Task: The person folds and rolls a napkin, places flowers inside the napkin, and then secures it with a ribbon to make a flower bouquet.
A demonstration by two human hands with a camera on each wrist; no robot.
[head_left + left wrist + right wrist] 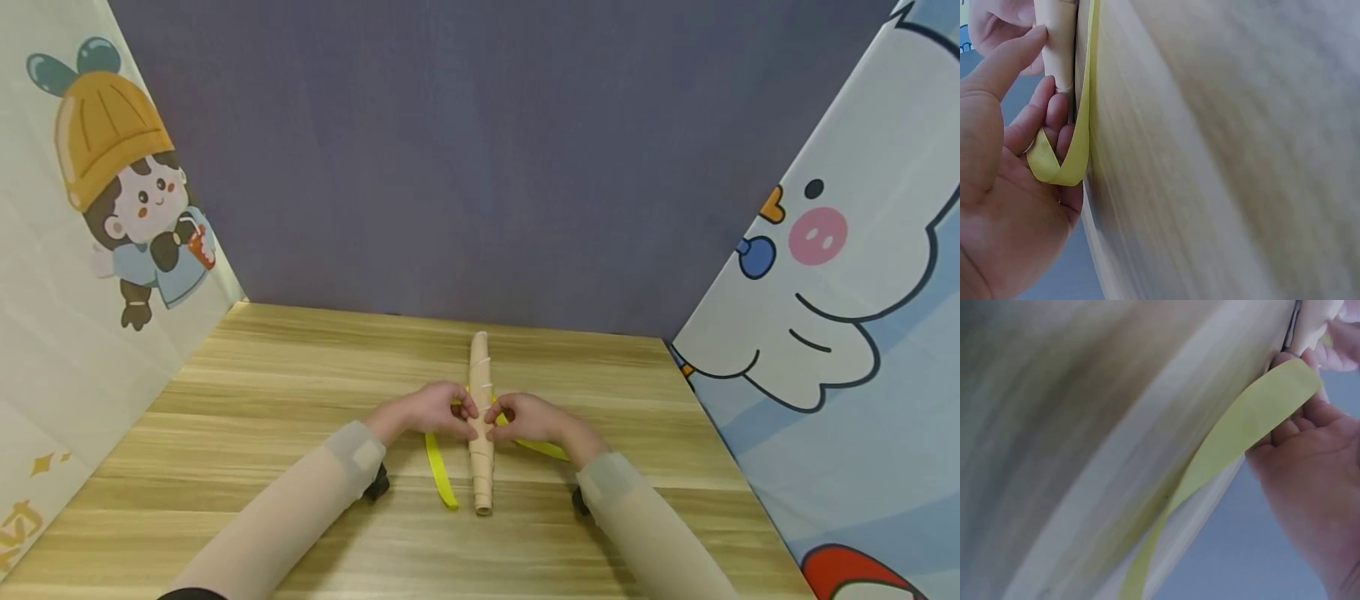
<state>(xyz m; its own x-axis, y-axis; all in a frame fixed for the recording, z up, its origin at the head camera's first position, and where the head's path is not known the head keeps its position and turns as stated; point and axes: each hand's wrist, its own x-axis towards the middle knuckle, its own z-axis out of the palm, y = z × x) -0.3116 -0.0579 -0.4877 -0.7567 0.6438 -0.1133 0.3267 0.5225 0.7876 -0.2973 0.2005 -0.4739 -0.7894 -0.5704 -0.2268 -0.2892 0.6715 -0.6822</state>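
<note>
A long beige rolled-up sheet [482, 475] lies on the table, pointing away from me, with slanting wrap edges along it. My left hand [435, 408] grips its left side near the middle, thumb and fingertips on the roll. From the other side, my right hand [538, 418] holds it with thumb and forefinger bent against it. A yellow ribbon [441, 473] shows on both sides of the roll, one tail toward me at left and another to the right. In the left wrist view the ribbon [1079, 153] loops by the curled fingers; in the right wrist view the ribbon [1247, 419] crosses the fingers.
The wood-grain table [300, 367] ends at a dark grey-blue panel [465, 167] behind. Cartoon-printed white cloth [52, 350] stands along the left side, and a blue and white printed sheet [885, 275] along the right.
</note>
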